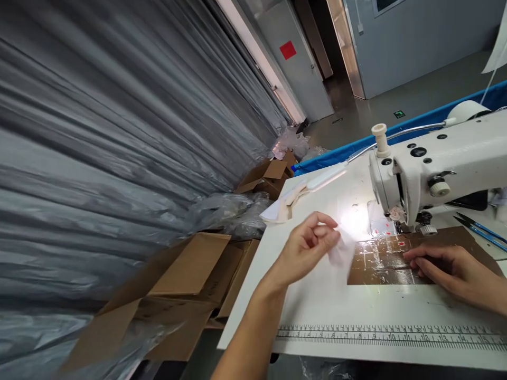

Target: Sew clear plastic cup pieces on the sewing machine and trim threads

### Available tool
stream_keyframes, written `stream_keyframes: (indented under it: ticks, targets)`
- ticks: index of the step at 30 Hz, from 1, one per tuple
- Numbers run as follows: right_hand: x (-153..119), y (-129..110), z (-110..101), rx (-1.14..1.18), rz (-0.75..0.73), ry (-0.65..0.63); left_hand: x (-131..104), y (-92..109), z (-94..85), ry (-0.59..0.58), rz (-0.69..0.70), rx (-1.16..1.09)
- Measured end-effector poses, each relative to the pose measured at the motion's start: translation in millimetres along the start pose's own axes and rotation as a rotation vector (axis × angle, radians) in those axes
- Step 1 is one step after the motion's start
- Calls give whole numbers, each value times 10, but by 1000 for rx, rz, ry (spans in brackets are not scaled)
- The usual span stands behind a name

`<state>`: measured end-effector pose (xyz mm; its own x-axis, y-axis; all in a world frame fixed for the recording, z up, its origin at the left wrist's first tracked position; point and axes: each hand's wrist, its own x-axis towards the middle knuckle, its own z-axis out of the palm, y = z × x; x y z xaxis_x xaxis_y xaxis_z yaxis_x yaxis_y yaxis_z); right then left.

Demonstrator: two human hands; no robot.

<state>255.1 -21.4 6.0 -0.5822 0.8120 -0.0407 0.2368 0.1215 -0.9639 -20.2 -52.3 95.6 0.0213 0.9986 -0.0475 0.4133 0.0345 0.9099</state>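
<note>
My left hand (307, 245) pinches the upper edge of a thin whitish piece of cloth (340, 248), blurred, which hangs over the white table left of the sewing machine. My right hand (455, 269) is closed low over a brown, tape-covered sheet (384, 264), thumb against the curled fingers; whatever lies between them, if anything, is too small to make out. The white sewing machine (447, 163) stands behind the sheet, with its needle area (400, 221) just beyond my right fingertips. Small red marks (401, 244) show on and beside the sheet.
Blue-handled tweezers or snips (483, 231) lie at the right. Cream and white cloth pieces (287, 203) rest at the table's far left edge, near a lit lamp (328, 177). A printed ruler (372, 335) runs along the front. Open cardboard boxes (190, 264) stand left of the table.
</note>
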Motion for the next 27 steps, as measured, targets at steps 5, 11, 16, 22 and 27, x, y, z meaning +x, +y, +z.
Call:
stream_keyframes:
  ticks: [5,11,16,22,27]
  targets:
    - [25,-9,-46,-10,34,-5,53,-50,460,-230,-117,-205]
    - [59,37,-67,-16,1,72,284,-318,639,-248,-387,-406]
    - [65,28,-61,-47,-15,62,177,-377,441,-202,-430,-387]
    - [64,-18,-48,51,49,9,100,-479,318,-207,-345,-270]
    - [86,-99,-87,214,179,-150,64,-270,285,44,-123,-81]
